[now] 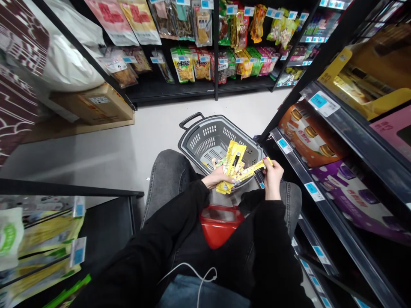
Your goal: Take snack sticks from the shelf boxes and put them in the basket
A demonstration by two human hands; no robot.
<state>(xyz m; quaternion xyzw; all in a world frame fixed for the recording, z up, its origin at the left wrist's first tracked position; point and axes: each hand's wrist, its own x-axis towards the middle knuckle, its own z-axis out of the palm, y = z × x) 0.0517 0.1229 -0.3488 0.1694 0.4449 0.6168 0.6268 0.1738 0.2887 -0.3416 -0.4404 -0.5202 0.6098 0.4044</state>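
Note:
Several slim yellow snack packets (231, 164) are gripped in my left hand (215, 177), fanned out over the near rim of a grey shopping basket (208, 124). My right hand (273, 176) pinches the end of another long yellow packet (252, 171), whose other end reaches the bunch at my left hand. The basket stands on the floor in front of my knees, its black handle folded outward at the far left. Some small packets (218, 162) lie inside it, partly hidden by the bunch.
Shelves with purple boxes (356, 192) and orange boxes (308, 132) rise close on my right. Hanging snack bags (183, 64) fill the far rack. A cardboard box (96, 105) stands at the left. A red seat (221, 224) shows between my legs.

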